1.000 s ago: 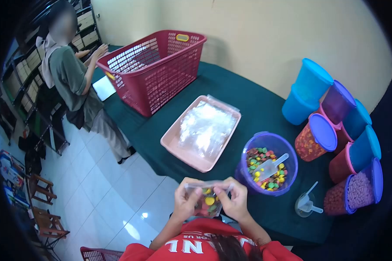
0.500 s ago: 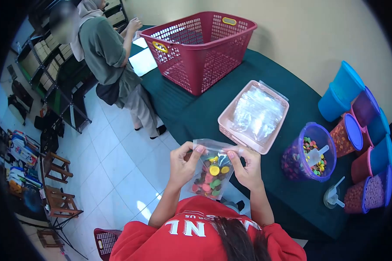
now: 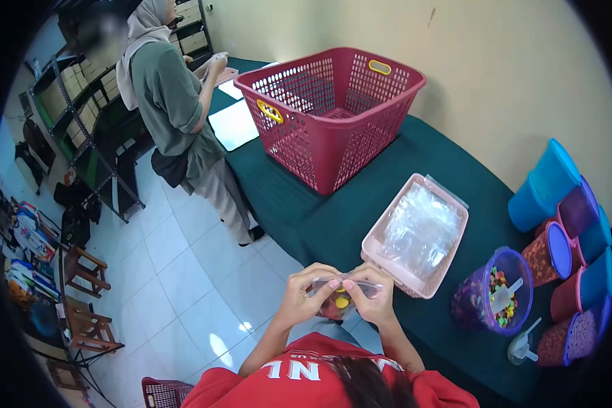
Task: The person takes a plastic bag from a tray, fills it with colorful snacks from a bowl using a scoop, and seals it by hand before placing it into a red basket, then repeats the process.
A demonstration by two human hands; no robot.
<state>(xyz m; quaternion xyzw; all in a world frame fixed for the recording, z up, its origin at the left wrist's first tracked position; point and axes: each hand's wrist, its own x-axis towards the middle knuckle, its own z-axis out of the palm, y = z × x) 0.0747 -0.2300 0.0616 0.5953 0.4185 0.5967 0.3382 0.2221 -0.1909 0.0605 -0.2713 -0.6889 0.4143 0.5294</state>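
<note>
Left hand (image 3: 300,299) and right hand (image 3: 372,301) pinch the candy bag (image 3: 338,299) top at the bench (image 3: 333,224) edge, six o'clock of the red basket (image 3: 333,112); an uneven seal could spill candies floorward.

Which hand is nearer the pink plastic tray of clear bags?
Right. The right hand pinches the small clear bag of coloured candies just beside the pink plastic tray's near corner; the left hand grips the bag's far side, farther from the tray.
</note>
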